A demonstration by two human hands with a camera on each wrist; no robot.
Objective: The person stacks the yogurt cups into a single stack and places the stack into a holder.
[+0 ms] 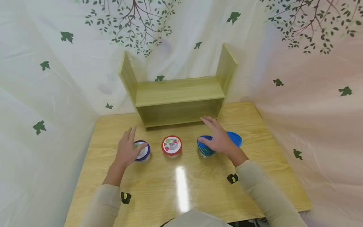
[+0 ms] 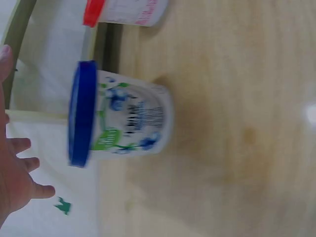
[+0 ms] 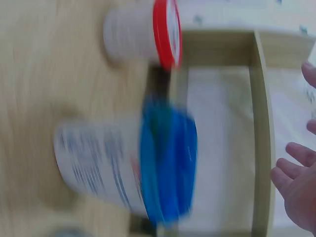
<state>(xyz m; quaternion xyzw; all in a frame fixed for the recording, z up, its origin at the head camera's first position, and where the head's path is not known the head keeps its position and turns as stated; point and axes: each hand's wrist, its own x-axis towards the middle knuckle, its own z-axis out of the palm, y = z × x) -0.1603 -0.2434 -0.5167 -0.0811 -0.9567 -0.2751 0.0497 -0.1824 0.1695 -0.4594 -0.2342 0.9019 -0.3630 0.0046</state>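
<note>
My left hand (image 1: 126, 151) is spread beside and above a white tub with a dark blue lid (image 1: 146, 152), its thumb overlapping the lid in the head view. Blueberry pictures cover the side of this blue-lidded tub (image 2: 131, 113) in the left wrist view. My right hand (image 1: 222, 142), fingers extended, hovers over a white tub with a bright blue-green lid (image 1: 206, 150) and partly hides it. Blurred in the right wrist view, that same tub (image 3: 101, 158) stands on the table apart from the fingers. Between the hands sits a red-lidded tub (image 1: 171, 145) with fruit printed on top.
Another blue lid (image 1: 234, 138) shows behind my right hand, its container mostly hidden. A two-level wooden shelf (image 1: 178, 91) stands at the back of the wooden table (image 1: 158, 192). Leaf-patterned white cloth (image 1: 184, 25) hangs behind and along both sides.
</note>
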